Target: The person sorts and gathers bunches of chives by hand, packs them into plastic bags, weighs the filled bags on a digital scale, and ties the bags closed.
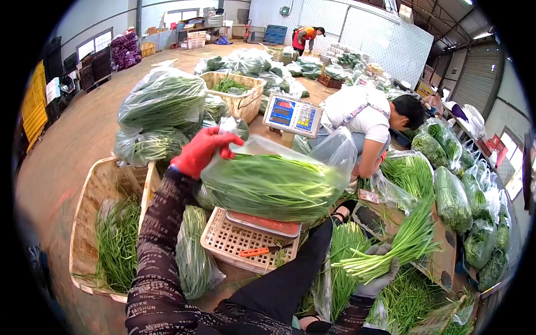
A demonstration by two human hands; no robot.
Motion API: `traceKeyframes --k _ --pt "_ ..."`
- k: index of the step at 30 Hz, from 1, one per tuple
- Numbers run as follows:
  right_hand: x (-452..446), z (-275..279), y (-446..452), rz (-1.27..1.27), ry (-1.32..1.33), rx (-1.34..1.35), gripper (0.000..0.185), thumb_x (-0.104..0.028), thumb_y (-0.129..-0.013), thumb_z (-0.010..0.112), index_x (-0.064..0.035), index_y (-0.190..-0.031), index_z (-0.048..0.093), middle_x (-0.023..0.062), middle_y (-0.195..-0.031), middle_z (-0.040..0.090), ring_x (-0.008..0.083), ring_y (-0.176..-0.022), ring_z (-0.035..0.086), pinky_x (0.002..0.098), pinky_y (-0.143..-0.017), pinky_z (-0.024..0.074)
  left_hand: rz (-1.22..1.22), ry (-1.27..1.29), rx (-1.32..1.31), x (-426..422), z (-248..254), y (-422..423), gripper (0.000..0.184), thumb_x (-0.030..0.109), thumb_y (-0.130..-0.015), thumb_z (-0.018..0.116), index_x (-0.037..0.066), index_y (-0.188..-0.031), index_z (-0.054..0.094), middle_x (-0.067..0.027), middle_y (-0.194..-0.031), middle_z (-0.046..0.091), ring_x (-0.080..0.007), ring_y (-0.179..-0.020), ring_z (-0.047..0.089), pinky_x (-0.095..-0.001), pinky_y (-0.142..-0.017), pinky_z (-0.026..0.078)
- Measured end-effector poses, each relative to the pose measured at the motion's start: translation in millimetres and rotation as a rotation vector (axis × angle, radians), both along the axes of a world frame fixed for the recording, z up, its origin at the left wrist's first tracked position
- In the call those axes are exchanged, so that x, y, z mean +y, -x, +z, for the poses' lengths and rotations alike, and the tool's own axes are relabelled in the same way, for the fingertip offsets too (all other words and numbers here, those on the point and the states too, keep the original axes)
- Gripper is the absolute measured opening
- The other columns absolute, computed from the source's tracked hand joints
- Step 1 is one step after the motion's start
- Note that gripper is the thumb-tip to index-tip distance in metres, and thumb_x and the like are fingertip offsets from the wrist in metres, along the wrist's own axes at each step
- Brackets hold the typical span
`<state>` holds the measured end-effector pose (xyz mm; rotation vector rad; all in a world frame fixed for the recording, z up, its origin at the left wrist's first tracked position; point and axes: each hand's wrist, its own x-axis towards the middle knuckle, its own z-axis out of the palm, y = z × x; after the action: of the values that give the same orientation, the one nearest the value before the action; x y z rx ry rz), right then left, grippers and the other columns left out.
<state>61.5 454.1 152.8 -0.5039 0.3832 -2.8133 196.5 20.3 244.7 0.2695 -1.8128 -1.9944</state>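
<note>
My left hand (204, 149), in a red glove, pinches the edge of a clear plastic bag (273, 187) filled with long green chives. The bag is tilted above a red-topped scale pan (265, 223), which sits on an upturned cream plastic crate (226, 241). In my right hand (382, 276), gloved in grey, is a loose bunch of chives (399, 243), its pale stem ends pointing left. Below that hand lies a heap of loose greens (405, 301). A knife with an orange handle (254, 252) rests on the crate.
The scale display (293, 114) stands beyond the bag. Beside it a co-worker in white (357, 111) bends down. A cream crate of greens (84, 240) is at left, with bagged greens (162, 100) behind. More bags (452, 198) line the right; another person (306, 39) stands far back.
</note>
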Motion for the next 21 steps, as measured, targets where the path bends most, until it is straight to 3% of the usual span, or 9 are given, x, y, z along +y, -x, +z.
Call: traceKeyframes --k 1,4,6,11,14,16,17,19,21 --pt "-8 19 -5 -0.025 -0.022 0.075 0.049 -0.018 -0.082 0.056 0.0013 -0.123 0.037 0.0064 -0.094 0.055 0.0161 -0.082 0.056 0.0343 -0.09 0.0427 -0.065 -0.049 0.045 14 2 -13 0.028 0.015 -0.084 0.054 -0.007 -0.101 0.058 -0.0026 -0.059 0.054 -0.0103 -0.057 0.054 -0.0273 -0.064 0.047" --pt "-28 49 -6 -0.009 0.032 0.17 0.052 -0.017 -0.083 0.055 0.0013 -0.126 0.033 0.0082 -0.098 0.052 0.0175 -0.083 0.054 0.0365 -0.091 0.0429 -0.155 -0.198 0.112 54 4 -53 0.064 0.015 -0.082 0.055 0.009 -0.138 0.025 -0.0135 -0.119 0.051 -0.0186 -0.077 0.062 -0.0312 -0.068 0.052" --pt "-41 64 -1 0.011 0.003 0.213 0.055 -0.017 -0.083 0.055 0.0015 -0.128 0.03 0.0087 -0.102 0.051 0.0184 -0.085 0.053 0.0377 -0.093 0.0423 -0.214 -0.255 0.119 54 -9 -74 0.077 0.014 -0.081 0.056 0.018 -0.142 0.01 -0.0136 -0.14 0.023 -0.0277 -0.094 0.06 -0.0354 -0.071 0.053" --pt "-110 104 -5 0.021 -0.014 0.314 0.05 -0.019 -0.082 0.058 -0.0014 -0.125 0.039 0.0115 -0.104 0.058 0.0229 -0.097 0.057 0.0402 -0.098 0.0399 -0.218 -0.351 0.125 92 -14 -107 0.113 0.009 -0.058 0.074 0.024 -0.142 -0.001 -0.0107 -0.147 0.011 -0.033 -0.084 0.063 -0.0411 -0.074 0.052" --pt "-162 102 -24 0.121 -0.13 0.25 0.04 -0.019 -0.081 0.059 -0.0048 -0.117 0.049 0.0107 -0.103 0.058 0.022 -0.091 0.058 0.0378 -0.09 0.0454 -0.162 -0.27 0.176 101 -9 -108 0.115 0.015 -0.058 0.077 0.021 -0.142 -0.001 -0.0102 -0.147 0.012 -0.0289 -0.081 0.064 -0.0381 -0.074 0.051" --pt "-201 89 -54 0.063 -0.343 -0.012 0.035 -0.019 -0.081 0.06 -0.0059 -0.112 0.052 0.0102 -0.103 0.058 0.021 -0.09 0.058 0.0344 -0.083 0.0488 -0.155 -0.256 0.207 98 -7 -106 0.115 0.016 -0.058 0.078 0.02 -0.142 0.0 -0.0098 -0.147 0.012 -0.028 -0.081 0.064 -0.0375 -0.074 0.051" --pt "-209 65 -61 -0.181 -0.863 0.457 0.032 -0.016 -0.081 0.06 -0.0051 -0.11 0.053 0.0096 -0.102 0.059 0.0202 -0.089 0.058 0.0336 -0.081 0.0496 -0.156 -0.24 0.233 95 -5 -103 0.114 0.017 -0.059 0.078 0.018 -0.142 0.001 -0.0093 -0.147 0.013 -0.0271 -0.08 0.064 -0.037 -0.074 0.05" --pt "-250 -2 -60 0.044 -1.192 0.536 0.034 -0.013 -0.08 0.062 -0.0009 -0.111 0.053 0.0085 -0.1 0.059 0.0191 -0.087 0.058 0.0327 -0.077 0.0492 -0.145 -0.224 0.235 91 3 -98 0.113 0.018 -0.059 0.078 0.017 -0.142 0.002 -0.009 -0.147 0.013 -0.0264 -0.08 0.064 -0.0364 -0.073 0.05" --pt "-270 -41 -50 0.785 -0.91 0.074 0.037 -0.011 -0.078 0.064 0.0035 -0.111 0.054 0.0084 -0.099 0.06 0.0176 -0.083 0.058 0.0304 -0.073 0.0477 -0.106 -0.151 0.227 91 5 -90 0.11 0.017 -0.06 0.076 0.016 -0.142 0.005 -0.0096 -0.146 0.016 -0.0248 -0.077 0.064 -0.0347 -0.073 0.05"
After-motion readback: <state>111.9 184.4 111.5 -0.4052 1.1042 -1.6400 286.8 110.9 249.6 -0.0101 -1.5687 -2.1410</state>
